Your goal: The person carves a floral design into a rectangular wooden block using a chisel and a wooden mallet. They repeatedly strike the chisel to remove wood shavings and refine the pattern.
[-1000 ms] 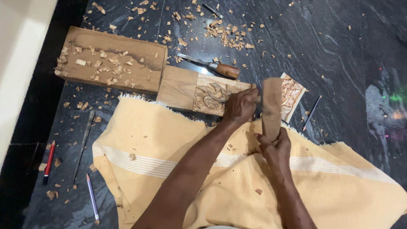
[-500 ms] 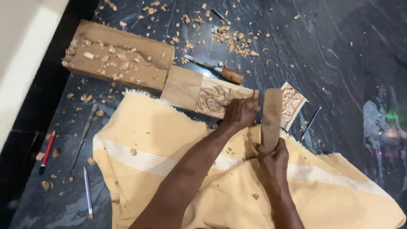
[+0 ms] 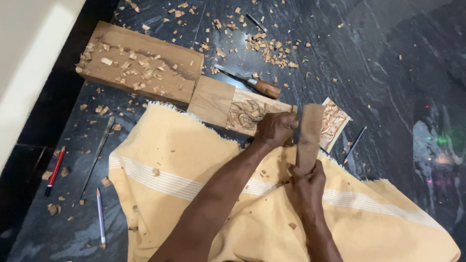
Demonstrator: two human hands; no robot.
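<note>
A flat, pale-brown wooden mallet [image 3: 308,138] stands nearly upright at about four o'clock of centre, its lower end gripped; at its nine o'clock a long wooden block [image 3: 245,112] lies flat on the floor, scrollwork relief carved into its right part, partly covered by fingers [image 3: 276,128].

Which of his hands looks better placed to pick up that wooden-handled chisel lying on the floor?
Probably the left hand: it rests on the carved plank, close to the chisel. The right hand sits farther back, gripping the wooden mallet.
</note>
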